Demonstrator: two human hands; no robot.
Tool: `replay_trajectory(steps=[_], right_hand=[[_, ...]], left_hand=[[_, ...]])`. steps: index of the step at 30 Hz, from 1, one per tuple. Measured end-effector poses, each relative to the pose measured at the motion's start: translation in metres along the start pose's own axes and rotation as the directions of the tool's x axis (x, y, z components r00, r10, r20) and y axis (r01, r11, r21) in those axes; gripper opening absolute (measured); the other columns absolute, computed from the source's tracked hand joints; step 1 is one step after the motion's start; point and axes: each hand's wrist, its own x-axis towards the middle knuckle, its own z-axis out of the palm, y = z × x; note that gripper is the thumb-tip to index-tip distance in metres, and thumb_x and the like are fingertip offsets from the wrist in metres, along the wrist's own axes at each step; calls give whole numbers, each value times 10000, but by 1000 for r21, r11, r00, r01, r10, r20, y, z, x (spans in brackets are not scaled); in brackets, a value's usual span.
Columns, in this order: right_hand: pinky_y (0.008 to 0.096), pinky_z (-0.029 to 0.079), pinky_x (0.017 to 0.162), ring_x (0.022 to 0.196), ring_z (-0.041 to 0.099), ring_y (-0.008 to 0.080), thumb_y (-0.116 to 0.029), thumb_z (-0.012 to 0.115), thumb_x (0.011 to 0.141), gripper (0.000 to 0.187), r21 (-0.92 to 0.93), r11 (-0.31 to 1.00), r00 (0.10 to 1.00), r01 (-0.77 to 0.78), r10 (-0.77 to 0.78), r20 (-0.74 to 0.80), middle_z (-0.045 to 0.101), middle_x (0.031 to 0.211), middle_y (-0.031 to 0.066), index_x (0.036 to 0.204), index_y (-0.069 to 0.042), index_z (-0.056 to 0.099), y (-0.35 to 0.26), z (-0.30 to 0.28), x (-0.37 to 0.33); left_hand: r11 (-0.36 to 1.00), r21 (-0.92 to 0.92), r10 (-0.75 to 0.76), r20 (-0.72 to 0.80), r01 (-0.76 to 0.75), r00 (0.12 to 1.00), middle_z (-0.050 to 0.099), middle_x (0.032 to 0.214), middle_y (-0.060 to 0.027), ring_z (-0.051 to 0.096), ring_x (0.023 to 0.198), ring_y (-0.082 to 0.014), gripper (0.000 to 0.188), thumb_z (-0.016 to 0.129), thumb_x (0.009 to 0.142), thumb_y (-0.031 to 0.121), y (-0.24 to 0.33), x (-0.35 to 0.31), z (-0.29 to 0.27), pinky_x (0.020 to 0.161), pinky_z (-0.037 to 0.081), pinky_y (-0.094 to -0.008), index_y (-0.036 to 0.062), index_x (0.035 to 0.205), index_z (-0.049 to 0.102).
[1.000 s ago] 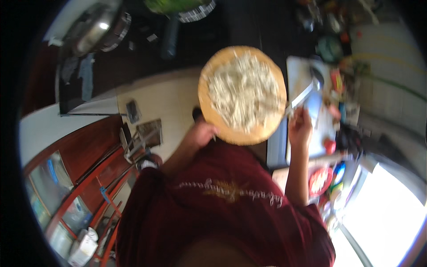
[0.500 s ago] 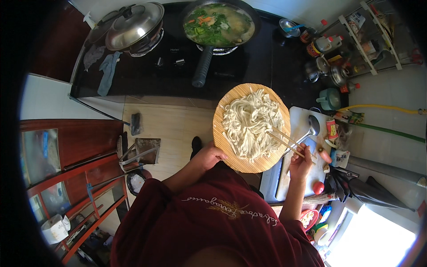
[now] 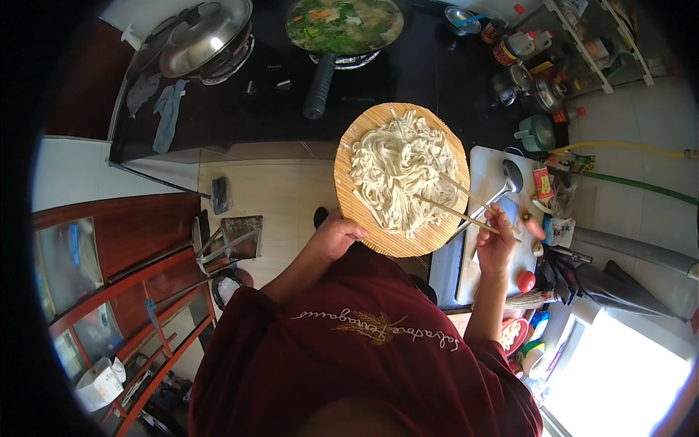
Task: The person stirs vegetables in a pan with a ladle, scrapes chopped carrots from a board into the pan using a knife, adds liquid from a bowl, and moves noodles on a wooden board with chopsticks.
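Observation:
My left hand (image 3: 339, 234) grips the near left rim of a round slatted wooden tray (image 3: 451, 149), its thumb on top and its fingers hidden beneath. A heap of pale raw noodles (image 3: 404, 171) covers the tray's middle. My right hand (image 3: 496, 240) is closed around a pair of wooden chopsticks (image 3: 466, 218), whose spread tips touch the right side of the noodles. Beyond the tray, a wok (image 3: 318, 86) with a dark ribbed handle sits on the stove, holding broth with green leaves and orange strips.
At the left burner stands a pot with a domed steel lid (image 3: 207, 40), a blue cloth (image 3: 169, 113) near it. On the right, a white cutting board (image 3: 466, 288) bears a ladle (image 3: 512, 176) and a tomato (image 3: 525, 280). Bottles (image 3: 515, 46) line the back right. A stool (image 3: 240, 237) stands on the floor.
The chopsticks' tips have spread wider apart over the noodles. In the picture the wok, stove and tray all sit higher than before. Both hands keep their grip.

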Motion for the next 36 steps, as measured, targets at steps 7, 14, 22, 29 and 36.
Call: replay_trajectory(steps=[7, 14, 22, 29, 36], right_hand=[[202, 405, 429, 511, 486, 108, -240, 439, 928, 272, 128, 991, 995, 38, -26, -93, 569, 732, 59, 971, 8, 544, 33, 7, 12], [179, 411, 470, 547, 467, 90, -221, 440, 932, 255, 184, 980, 994, 76, -61, -87, 513, 713, 39, 953, 19, 524, 13, -1, 10], [182, 339, 382, 482, 446, 90, -269, 486, 908, 276, -126, 970, 945, 207, -232, -231, 524, 677, 33, 946, -7, 567, -23, -1, -13], [189, 280, 344, 410, 382, 83, -271, 444, 924, 314, -221, 906, 867, 362, -414, -277, 488, 591, 27, 877, 7, 581, -41, 7, -18], [177, 280, 355, 428, 381, 67, -273, 428, 927, 302, -361, 844, 846, 396, -489, -215, 481, 598, 18, 919, -7, 571, -54, 27, -22]], left_hand=[[999, 7, -38, -44, 38, 998, 564, 1116, -114, 544, 1029, -222, 585, 502, 631, -52, -2, -4, 3, 901, 413, -329, -32, 1210, 424], [999, -43, 7, -30, -8, 1000, 539, 1167, -121, 518, 1082, -239, 631, 509, 622, -49, -8, -6, 4, 947, 389, -347, -37, 1242, 393], [998, -58, 4, -61, -7, 998, 528, 1186, -117, 506, 1100, -240, 653, 517, 615, -55, -14, -5, 3, 965, 371, -352, -32, 1255, 384], [994, -102, 20, -78, -28, 997, 596, 1043, -130, 580, 955, -225, 473, 495, 632, -91, -11, -8, 6, 838, 447, -312, -79, 1104, 503], [998, -67, 0, -50, -3, 999, 517, 1194, -131, 505, 1106, -255, 647, 505, 625, -90, -14, -9, -2, 959, 388, -360, -30, 1257, 378]])
